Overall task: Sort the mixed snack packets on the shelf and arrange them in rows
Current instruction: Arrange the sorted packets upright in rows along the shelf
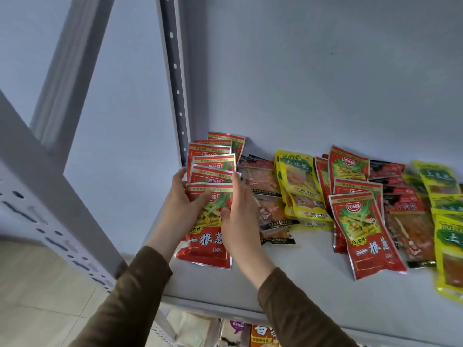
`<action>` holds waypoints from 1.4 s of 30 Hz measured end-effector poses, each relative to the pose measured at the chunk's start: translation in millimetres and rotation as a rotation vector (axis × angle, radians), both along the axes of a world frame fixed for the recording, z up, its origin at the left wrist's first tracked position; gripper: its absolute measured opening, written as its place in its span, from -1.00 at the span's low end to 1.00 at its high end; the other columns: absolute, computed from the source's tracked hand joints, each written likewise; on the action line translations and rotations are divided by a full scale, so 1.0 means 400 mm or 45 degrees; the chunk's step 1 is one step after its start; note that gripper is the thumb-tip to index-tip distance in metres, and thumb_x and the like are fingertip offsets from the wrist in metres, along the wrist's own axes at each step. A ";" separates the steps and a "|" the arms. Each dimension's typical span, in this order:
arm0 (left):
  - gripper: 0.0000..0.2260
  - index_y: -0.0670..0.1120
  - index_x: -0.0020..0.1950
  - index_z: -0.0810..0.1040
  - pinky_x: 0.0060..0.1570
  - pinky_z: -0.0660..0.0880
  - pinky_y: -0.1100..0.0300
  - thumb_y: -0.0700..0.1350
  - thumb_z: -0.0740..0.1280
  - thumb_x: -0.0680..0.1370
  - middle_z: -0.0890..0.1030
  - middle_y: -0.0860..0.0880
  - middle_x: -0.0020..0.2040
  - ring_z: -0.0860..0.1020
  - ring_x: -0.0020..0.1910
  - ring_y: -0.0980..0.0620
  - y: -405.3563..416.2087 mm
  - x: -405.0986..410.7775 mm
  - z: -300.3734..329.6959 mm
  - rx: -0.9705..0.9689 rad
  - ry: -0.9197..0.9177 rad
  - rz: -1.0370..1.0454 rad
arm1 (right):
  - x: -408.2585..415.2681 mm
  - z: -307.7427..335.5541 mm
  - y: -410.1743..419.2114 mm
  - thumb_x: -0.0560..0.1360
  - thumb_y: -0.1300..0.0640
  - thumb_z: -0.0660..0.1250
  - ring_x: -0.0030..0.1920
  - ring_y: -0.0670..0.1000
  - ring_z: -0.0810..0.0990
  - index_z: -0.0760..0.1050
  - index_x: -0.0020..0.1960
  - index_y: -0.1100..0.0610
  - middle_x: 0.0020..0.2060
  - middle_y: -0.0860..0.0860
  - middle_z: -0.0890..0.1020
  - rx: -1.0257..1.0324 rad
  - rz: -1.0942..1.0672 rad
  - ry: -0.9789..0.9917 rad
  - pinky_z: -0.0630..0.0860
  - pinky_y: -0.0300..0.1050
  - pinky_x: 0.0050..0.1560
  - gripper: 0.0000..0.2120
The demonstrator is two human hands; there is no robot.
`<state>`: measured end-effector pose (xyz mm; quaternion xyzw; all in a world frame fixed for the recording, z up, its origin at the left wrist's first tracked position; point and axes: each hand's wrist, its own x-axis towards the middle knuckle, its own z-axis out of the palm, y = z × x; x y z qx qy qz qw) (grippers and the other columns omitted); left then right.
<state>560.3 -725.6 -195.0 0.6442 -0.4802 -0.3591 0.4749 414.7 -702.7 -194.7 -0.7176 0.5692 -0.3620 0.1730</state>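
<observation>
A row of overlapping red snack packets [213, 159] runs front to back at the left end of the grey shelf [300, 279]. My left hand [180, 206] and my right hand [238, 221] both grip the frontmost red packet [208, 244] by its sides. To the right lie dark clear-window packets [265, 186], yellow packets [298, 186], a second group of red packets [360, 221], more dark packets [406, 221] and more yellow packets [446, 221] at the right edge.
A perforated grey upright [175, 78] stands at the shelf's back left corner, and a slotted side beam [50, 229] runs along the left. Bare shelf surface lies in front of the packets. Other packets [260, 336] show on a lower shelf.
</observation>
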 end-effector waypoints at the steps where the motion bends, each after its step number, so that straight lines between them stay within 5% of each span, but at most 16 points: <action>1: -0.38 0.30 0.46 0.17 -0.46 0.48 0.45 0.03 0.46 0.57 0.46 0.41 -0.01 0.62 -0.25 0.40 -0.001 0.003 -0.008 -0.008 -0.062 0.018 | 0.002 -0.002 -0.001 0.66 0.14 0.25 0.49 -0.06 0.28 -0.07 0.63 -0.08 0.51 -0.03 0.26 0.020 0.007 0.017 0.27 -0.22 0.32 -0.31; 4: -0.33 0.19 0.57 0.15 -0.39 0.47 0.42 -0.06 0.45 0.58 0.49 0.28 0.08 0.61 -0.23 0.30 -0.004 0.006 -0.019 -0.004 -0.097 0.081 | 0.009 -0.005 -0.003 0.68 0.08 0.19 0.56 -0.05 0.20 -0.03 0.64 -0.05 0.57 -0.08 0.23 0.141 0.070 -0.055 0.21 -0.09 0.50 -0.38; 7: -0.29 0.15 0.61 0.12 -0.26 0.50 0.33 -0.06 0.45 0.58 0.46 0.17 0.22 0.58 -0.10 0.23 -0.013 0.000 -0.017 -0.004 -0.107 0.097 | 0.022 0.015 -0.018 0.69 0.05 0.16 0.53 -0.03 0.29 0.03 0.62 -0.05 0.53 -0.04 0.30 0.254 0.153 -0.380 0.38 0.11 0.48 -0.44; 12: -0.17 0.18 0.63 0.06 0.23 0.57 -0.21 0.13 0.50 0.52 0.33 -0.01 0.55 0.52 0.36 -0.10 -0.016 0.003 -0.015 0.092 -0.229 0.159 | 0.040 0.039 -0.047 0.69 0.06 0.19 0.35 -0.11 0.49 0.11 0.56 -0.14 0.38 -0.09 0.46 0.380 0.122 -0.773 0.51 0.08 0.36 -0.50; 16: -0.08 0.30 0.61 -0.02 -0.17 0.69 0.07 0.21 0.52 0.45 0.50 0.17 0.23 0.71 -0.07 0.05 -0.032 0.015 -0.007 0.200 0.105 0.043 | 0.051 0.036 -0.065 0.69 0.07 0.20 0.29 -0.03 0.57 0.14 0.56 -0.10 0.34 -0.06 0.52 0.476 0.066 -0.969 0.57 0.14 0.28 -0.51; 19: -0.34 0.29 0.46 0.26 -0.34 0.63 0.23 0.20 0.52 0.46 0.64 0.23 0.05 0.73 -0.17 0.13 -0.054 0.018 -0.006 0.152 0.142 -0.013 | 0.061 0.038 -0.070 0.69 0.02 0.19 0.29 -0.02 0.58 0.15 0.57 -0.15 0.36 -0.06 0.51 0.515 0.089 -1.019 0.58 0.13 0.27 -0.52; 22: -0.61 0.34 0.21 0.41 -0.28 0.67 0.13 0.15 0.51 0.49 0.72 0.12 0.04 0.75 -0.16 0.05 -0.061 0.018 -0.008 0.154 0.202 -0.046 | 0.053 0.038 -0.084 0.69 -0.06 0.19 0.24 0.02 0.62 0.22 0.52 -0.17 0.32 -0.03 0.55 0.575 0.055 -1.085 0.59 0.15 0.24 -0.58; 29: -0.33 0.13 0.62 0.21 -0.23 0.67 0.14 0.21 0.39 0.57 0.64 0.12 0.14 0.74 -0.17 0.08 -0.115 0.020 0.031 0.132 0.237 0.047 | 0.053 0.079 -0.148 0.66 -0.23 0.14 0.06 0.01 0.71 0.27 0.52 -0.11 0.17 -0.02 0.65 0.775 -0.033 -1.272 0.67 0.02 0.04 -0.53; 36: -0.57 0.10 0.41 0.45 -0.11 0.69 0.02 0.26 0.30 0.62 0.76 0.01 0.00 0.76 -0.10 -0.05 -0.192 0.020 0.075 0.341 0.379 -0.079 | 0.065 0.091 -0.223 0.67 -0.23 0.10 0.15 0.12 0.67 0.26 0.53 -0.05 0.24 0.05 0.62 0.852 -0.082 -1.113 0.60 0.20 0.21 -0.51; 42: -0.68 0.13 0.35 0.48 -0.29 0.67 0.12 0.15 0.37 0.62 0.76 0.05 -0.08 0.76 -0.13 -0.04 -0.210 0.022 0.072 0.305 0.368 -0.093 | 0.050 0.087 -0.255 0.65 -0.25 0.14 -0.04 0.09 0.75 0.39 0.42 -0.03 0.05 0.03 0.70 0.887 -0.080 -1.191 0.67 0.17 0.08 -0.55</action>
